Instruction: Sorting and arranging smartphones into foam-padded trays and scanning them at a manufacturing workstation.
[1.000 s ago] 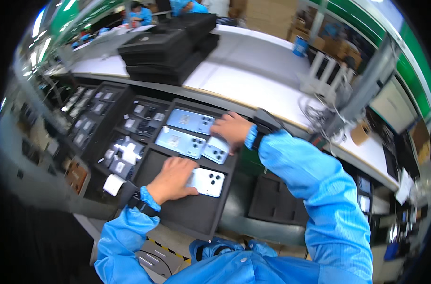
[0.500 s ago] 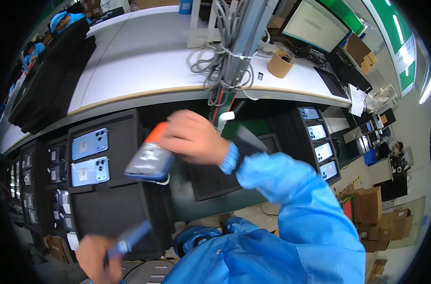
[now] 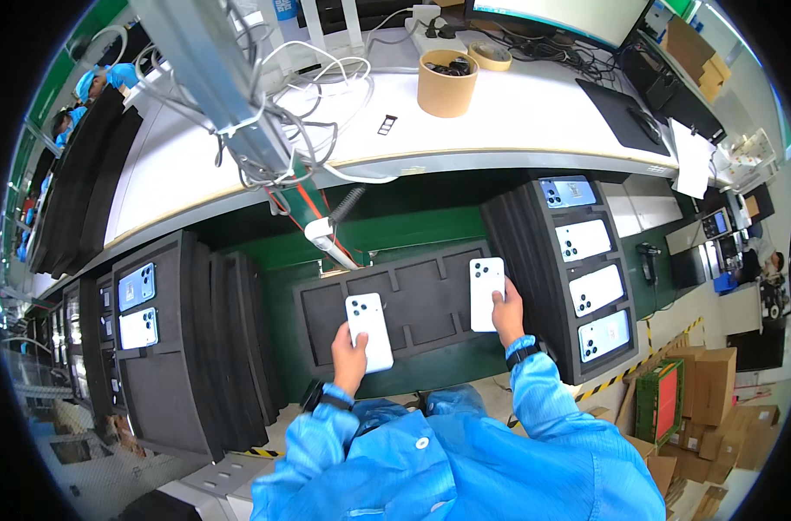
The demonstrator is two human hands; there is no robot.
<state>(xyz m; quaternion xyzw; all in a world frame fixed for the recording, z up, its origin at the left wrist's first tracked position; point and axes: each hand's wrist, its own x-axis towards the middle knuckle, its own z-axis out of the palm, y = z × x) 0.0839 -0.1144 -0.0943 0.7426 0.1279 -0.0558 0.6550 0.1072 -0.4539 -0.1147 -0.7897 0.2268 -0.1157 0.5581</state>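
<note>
Left hand [image 3: 350, 354], right hand [image 3: 506, 313]: grip clamped on one white phone [image 3: 374, 334] each, unplaced; right tray [image 3: 565, 323] holds four phones [image 3: 597, 291].

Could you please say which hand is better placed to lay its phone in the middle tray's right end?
Right hand, probably: its phone appears over that end of the tray; the left hand is farther left.
</note>
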